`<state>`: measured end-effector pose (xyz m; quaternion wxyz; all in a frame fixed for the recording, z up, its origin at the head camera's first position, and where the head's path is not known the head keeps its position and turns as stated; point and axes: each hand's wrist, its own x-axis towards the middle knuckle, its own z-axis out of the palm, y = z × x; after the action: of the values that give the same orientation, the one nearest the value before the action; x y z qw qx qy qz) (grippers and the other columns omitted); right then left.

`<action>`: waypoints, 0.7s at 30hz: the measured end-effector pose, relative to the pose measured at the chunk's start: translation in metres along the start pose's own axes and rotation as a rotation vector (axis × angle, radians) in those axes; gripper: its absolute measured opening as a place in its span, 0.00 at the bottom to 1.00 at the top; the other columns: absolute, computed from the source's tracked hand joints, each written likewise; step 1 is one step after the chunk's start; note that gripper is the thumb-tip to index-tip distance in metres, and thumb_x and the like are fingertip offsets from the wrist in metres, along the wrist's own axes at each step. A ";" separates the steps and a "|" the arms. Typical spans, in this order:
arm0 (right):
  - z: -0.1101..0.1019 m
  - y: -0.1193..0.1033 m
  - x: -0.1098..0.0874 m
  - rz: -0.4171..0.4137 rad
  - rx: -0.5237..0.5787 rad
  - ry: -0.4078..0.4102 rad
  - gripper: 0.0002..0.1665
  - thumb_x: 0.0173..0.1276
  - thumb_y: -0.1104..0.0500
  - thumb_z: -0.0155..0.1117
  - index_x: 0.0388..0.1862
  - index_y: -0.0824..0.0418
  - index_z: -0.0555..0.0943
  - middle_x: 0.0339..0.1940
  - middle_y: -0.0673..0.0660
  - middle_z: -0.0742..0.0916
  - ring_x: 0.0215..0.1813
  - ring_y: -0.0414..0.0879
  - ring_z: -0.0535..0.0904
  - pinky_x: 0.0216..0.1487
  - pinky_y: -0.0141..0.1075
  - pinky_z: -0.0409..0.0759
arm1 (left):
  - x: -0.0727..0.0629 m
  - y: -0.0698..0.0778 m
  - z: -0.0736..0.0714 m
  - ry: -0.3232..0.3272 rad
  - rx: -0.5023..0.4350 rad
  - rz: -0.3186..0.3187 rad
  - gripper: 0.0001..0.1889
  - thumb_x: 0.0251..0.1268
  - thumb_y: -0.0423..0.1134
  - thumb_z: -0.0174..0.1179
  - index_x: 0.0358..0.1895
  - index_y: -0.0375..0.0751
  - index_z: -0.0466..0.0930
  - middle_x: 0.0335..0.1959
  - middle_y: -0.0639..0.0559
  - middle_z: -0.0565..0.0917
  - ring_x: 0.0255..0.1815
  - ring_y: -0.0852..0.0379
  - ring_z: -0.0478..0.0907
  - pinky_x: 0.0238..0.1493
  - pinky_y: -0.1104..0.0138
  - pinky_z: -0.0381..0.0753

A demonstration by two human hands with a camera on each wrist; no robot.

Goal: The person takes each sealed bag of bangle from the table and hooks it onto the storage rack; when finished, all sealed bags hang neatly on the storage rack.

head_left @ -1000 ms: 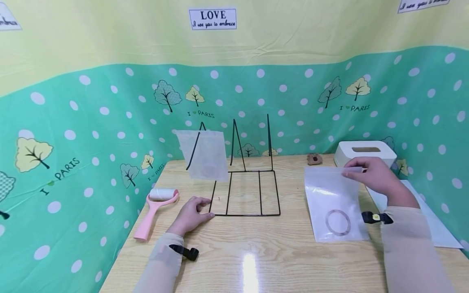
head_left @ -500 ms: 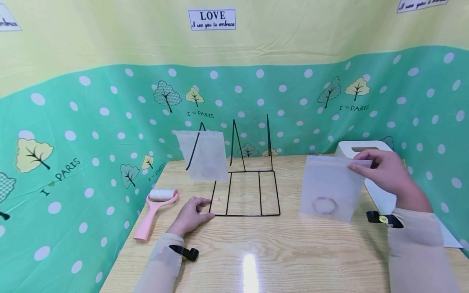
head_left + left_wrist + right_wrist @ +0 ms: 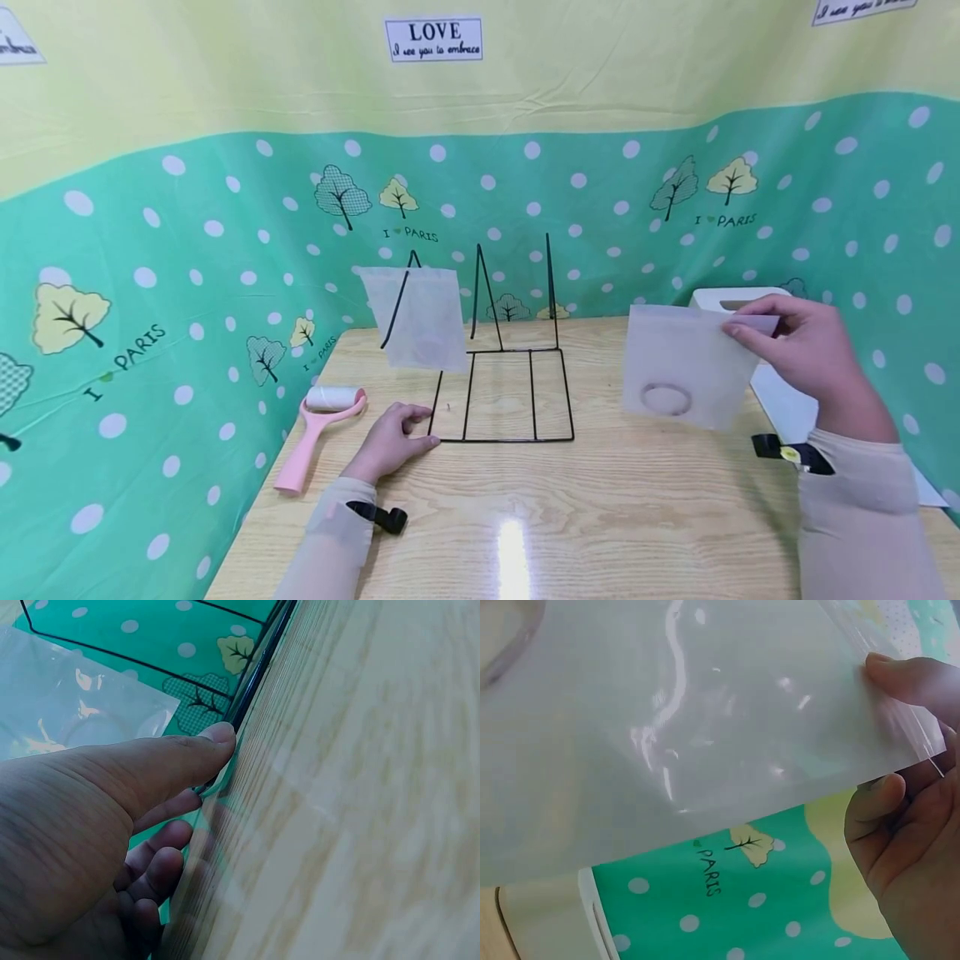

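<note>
My right hand pinches the top corner of a frosted plastic bag and holds it in the air above the right side of the table. A thin ring lies inside the bag near its bottom. My left hand rests on the table and touches the front left corner of a black wire rack. In the left wrist view its thumb presses against the rack's wire. Another frosted bag leans in the rack's left slot.
A pink lint roller lies near the table's left edge. At the back right stands a white tissue box, with white sheets lying in front of it. A green dotted cloth walls the table on three sides.
My right hand has lifted the bag with the ring off the table and raised it up and to the right. The left hand has stayed at the rack's corner.
</note>
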<state>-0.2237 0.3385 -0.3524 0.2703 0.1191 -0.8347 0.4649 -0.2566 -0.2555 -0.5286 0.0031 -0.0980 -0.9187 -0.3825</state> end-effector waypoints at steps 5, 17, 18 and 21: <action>-0.003 -0.012 -0.004 -0.037 0.052 0.024 0.08 0.62 0.74 0.76 0.39 0.71 0.86 0.30 0.45 0.87 0.28 0.38 0.78 0.29 0.25 0.76 | 0.000 0.000 0.000 0.001 -0.002 0.009 0.28 0.57 0.49 0.81 0.60 0.47 0.86 0.48 0.52 0.80 0.43 0.54 0.72 0.48 0.57 0.73; 0.000 -0.041 -0.011 -0.088 0.125 0.057 0.09 0.60 0.80 0.72 0.39 0.77 0.85 0.34 0.49 0.88 0.29 0.43 0.76 0.28 0.26 0.76 | -0.001 0.003 -0.001 -0.004 0.002 0.010 0.28 0.57 0.48 0.81 0.61 0.47 0.85 0.48 0.52 0.80 0.43 0.54 0.72 0.48 0.57 0.73; 0.001 -0.043 -0.011 -0.093 0.141 0.063 0.09 0.59 0.81 0.72 0.39 0.78 0.85 0.33 0.49 0.89 0.28 0.42 0.76 0.28 0.26 0.76 | -0.001 0.003 -0.001 -0.004 0.001 0.010 0.28 0.57 0.48 0.81 0.61 0.47 0.85 0.48 0.52 0.80 0.43 0.54 0.72 0.48 0.57 0.73; 0.004 -0.047 -0.011 -0.115 0.209 0.076 0.09 0.58 0.82 0.71 0.38 0.79 0.84 0.33 0.50 0.89 0.28 0.41 0.78 0.29 0.25 0.77 | -0.001 0.004 -0.001 -0.004 0.000 0.008 0.28 0.57 0.48 0.80 0.61 0.47 0.85 0.48 0.52 0.80 0.43 0.53 0.72 0.48 0.56 0.73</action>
<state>-0.1945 0.3089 -0.3269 0.3142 0.1768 -0.7625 0.5373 -0.2555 -0.2542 -0.5251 0.0028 -0.1025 -0.9183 -0.3823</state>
